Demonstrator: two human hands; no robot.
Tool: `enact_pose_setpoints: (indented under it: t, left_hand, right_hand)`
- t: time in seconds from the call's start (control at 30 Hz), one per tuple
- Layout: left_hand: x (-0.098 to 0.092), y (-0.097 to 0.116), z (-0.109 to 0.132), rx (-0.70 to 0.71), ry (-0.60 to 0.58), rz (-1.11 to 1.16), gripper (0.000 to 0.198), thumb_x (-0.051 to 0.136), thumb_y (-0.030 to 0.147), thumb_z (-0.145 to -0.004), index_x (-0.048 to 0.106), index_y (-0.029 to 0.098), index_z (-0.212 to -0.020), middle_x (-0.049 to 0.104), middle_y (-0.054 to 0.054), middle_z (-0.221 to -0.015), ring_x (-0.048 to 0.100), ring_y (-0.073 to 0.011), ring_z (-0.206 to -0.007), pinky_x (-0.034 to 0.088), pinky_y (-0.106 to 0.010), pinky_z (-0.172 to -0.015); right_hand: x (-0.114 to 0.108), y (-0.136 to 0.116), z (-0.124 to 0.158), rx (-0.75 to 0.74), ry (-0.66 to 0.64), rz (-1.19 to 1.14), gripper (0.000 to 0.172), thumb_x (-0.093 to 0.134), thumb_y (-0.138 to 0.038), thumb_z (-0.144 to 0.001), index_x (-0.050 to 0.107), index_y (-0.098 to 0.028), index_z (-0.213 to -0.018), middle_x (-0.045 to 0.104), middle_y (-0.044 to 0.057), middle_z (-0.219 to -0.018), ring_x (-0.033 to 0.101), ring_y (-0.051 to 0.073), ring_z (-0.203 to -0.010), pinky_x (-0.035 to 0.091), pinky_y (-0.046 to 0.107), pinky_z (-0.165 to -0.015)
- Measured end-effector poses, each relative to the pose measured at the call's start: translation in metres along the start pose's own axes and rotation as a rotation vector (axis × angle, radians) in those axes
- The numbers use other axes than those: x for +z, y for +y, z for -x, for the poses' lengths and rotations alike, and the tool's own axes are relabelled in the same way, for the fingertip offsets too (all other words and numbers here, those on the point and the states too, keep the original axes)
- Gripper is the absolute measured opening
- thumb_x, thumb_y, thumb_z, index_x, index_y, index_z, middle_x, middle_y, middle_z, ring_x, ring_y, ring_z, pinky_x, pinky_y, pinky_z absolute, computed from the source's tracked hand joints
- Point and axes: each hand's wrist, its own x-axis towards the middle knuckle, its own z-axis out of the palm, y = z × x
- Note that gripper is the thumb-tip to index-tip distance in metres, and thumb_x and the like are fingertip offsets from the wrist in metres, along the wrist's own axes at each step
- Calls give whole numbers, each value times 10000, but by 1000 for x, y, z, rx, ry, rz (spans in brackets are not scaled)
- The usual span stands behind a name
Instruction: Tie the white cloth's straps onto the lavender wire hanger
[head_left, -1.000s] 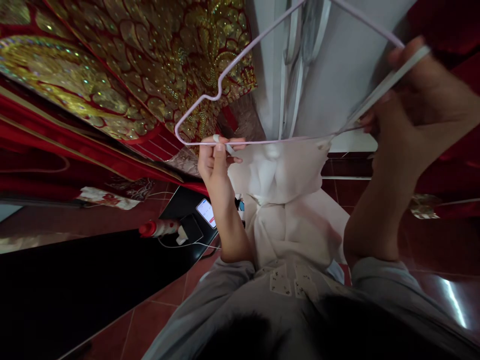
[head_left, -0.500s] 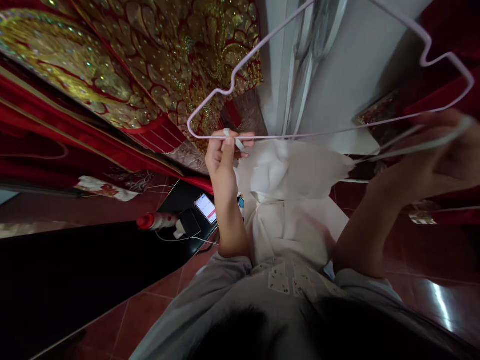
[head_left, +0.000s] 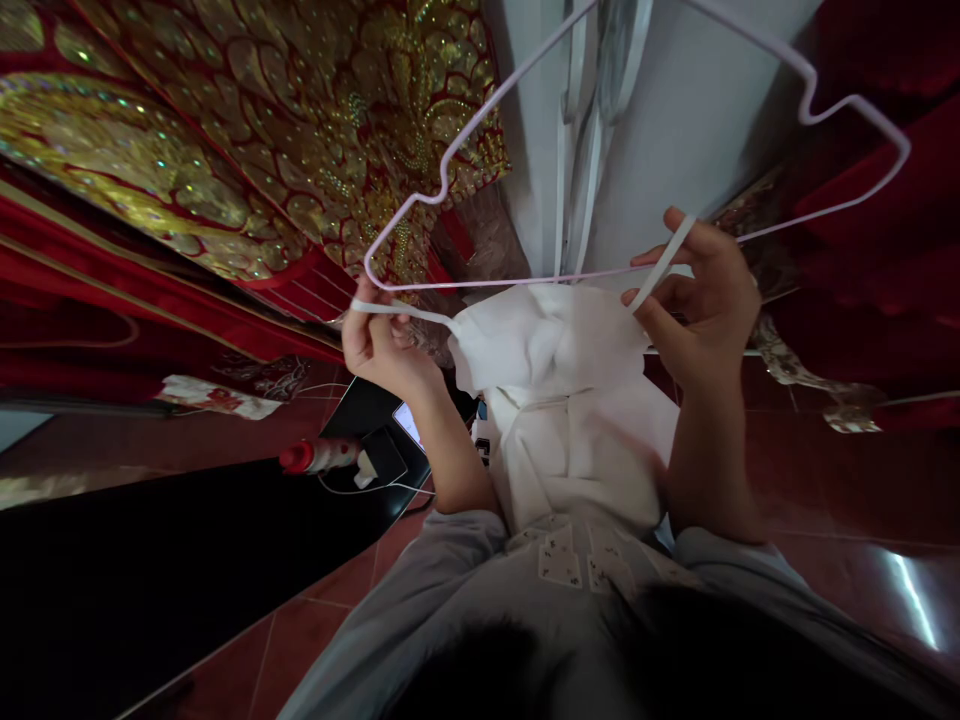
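A white garment (head_left: 555, 345) with thin straps hangs in front of my body, just under a pale pink wire hanger (head_left: 480, 284). The hanger's hook is outside the view. My left hand (head_left: 390, 350) is at the hanger's left corner, with the left strap (head_left: 412, 310) looped over its fingers and pulled outward. My right hand (head_left: 705, 310) pinches the right strap (head_left: 665, 262) between thumb and fingers, near the hanger's lower bar. That strap runs slantwise across the bar. Whether the right fingers also touch the bar, I cannot tell.
Red and gold sequined clothes (head_left: 300, 130) hang on the left, dark red cloth (head_left: 862, 310) on the right. Pale doors with long handles (head_left: 589, 190) stand ahead. On a black table (head_left: 187, 560) are a red-capped bottle (head_left: 319, 457), a black object (head_left: 384, 455), a cable and a partly hidden phone (head_left: 407, 425).
My right hand has come inward from the far right with its strap, beside the hanger's bar. My left hand has shifted outward to the corner, stretching its strap. The hanger has moved slightly left.
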Motion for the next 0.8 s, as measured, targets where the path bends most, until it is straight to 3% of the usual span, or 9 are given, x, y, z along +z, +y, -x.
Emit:
enact_pose_setpoints:
  t: [0.07,0.13,0.27,0.43,0.57,0.67,0.8]
  left_hand:
    - [-5,-3,-11,35,-49,-21,284,722,424,-914,721,293,-1167,739,-45,-1355,635,-318,-1386,623,-438,-949]
    - [-5,3,-20,73,-187,-15,353,802,541,-890,724,363,-1185,732,10,-1381,573,-345,-1456,594,-496,-1038]
    - [11,36,-29,126,-435,-2,484,922,570,-804,747,291,-1158,742,24,-1311,672,-338,-1314,558,-513,-1132]
    - [34,80,-43,182,-771,-169,320,867,443,-897,758,221,-1101,733,-1,-1023,703,-216,-1024,596,-414,-969]
    - [50,92,-50,201,-907,-226,289,854,517,-888,741,279,-1007,691,-50,-962,674,-253,-986,599,-434,-909]
    - [56,84,-53,248,-933,-217,241,764,536,-968,750,298,-1000,693,-55,-967,667,-227,-912,611,-425,-858]
    - [46,53,-46,176,-635,-44,216,783,479,-982,736,268,-973,658,17,-796,628,-125,-730,587,-317,-711]
  right_hand:
    - [1,3,0,-6,-7,2,638,848,-466,-804,610,-449,-1396,720,1,-1107,551,117,-643,396,272,-463]
    - [1,4,2,6,-31,15,644,835,-494,-814,586,-454,-1407,721,11,-1148,601,143,-700,447,291,-485]
    - [0,5,6,35,-61,44,672,825,-505,-825,557,-462,-1440,716,38,-1197,636,170,-749,475,316,-486]
    - [0,10,9,37,-46,67,734,822,-525,-816,502,-507,-1476,696,34,-1251,663,200,-809,490,331,-489]
    - [2,16,8,27,-43,87,713,806,-524,-825,502,-494,-1470,677,36,-1270,683,201,-851,529,330,-513]
    - [4,17,8,13,-36,101,697,790,-539,-834,496,-495,-1465,668,23,-1268,688,198,-849,551,336,-527]
    - [5,10,12,18,-22,113,702,775,-541,-855,472,-477,-1486,667,50,-1307,693,210,-896,554,336,-538]
